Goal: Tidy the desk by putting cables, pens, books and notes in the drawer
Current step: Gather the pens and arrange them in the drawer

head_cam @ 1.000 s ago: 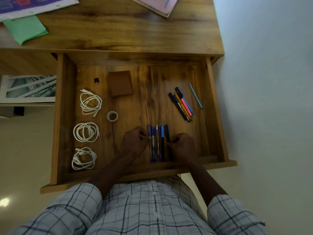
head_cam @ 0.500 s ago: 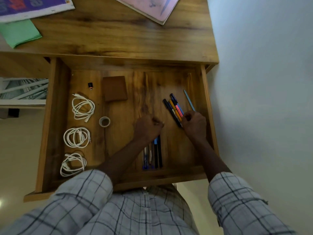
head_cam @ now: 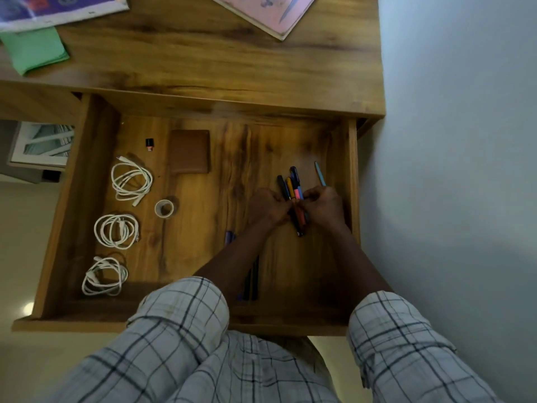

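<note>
Hands [head_cam: 268,206] [head_cam: 325,206] round marker bundle [head_cam: 292,186]; middles hidden

The person wore a pale shirt [head_cam: 250,370] checked with dark lines; both sleeves [head_cam: 180,312] ended near the elbows.

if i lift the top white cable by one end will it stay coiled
Probably not: the cable lies in loose loops, no tie visible, one end straying out, so it would likely unwind and dangle. It looks thin, so probably light.
</note>
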